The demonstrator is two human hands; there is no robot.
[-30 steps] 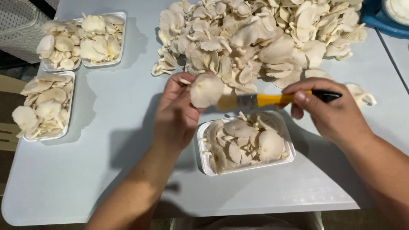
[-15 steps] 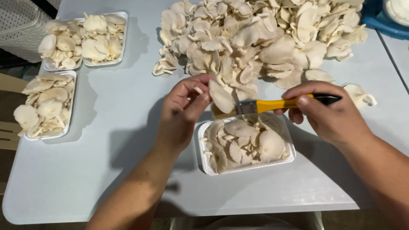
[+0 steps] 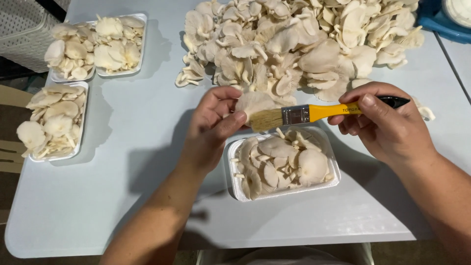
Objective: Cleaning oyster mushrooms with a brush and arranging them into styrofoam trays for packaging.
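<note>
Left hand (image 3: 212,128) pinches a mushroom (image 3: 252,102) in its fingers; right hand (image 3: 387,125) grips a brush (image 3: 314,114), bristles touching it, above a filled tray (image 3: 283,195) on the desk (image 3: 137,162).

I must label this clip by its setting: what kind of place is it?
Probably a small food-packing spot: a pale table with a big heap of loose mushrooms, white trays filled with them, and the right hand holding a brush.

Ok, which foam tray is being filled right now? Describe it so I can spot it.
On the pale blue table, look below the big loose mushroom pile. The white foam tray sits alone between both hands, directly under the yellow-handled brush; the other trays sit at the left edge.
</note>
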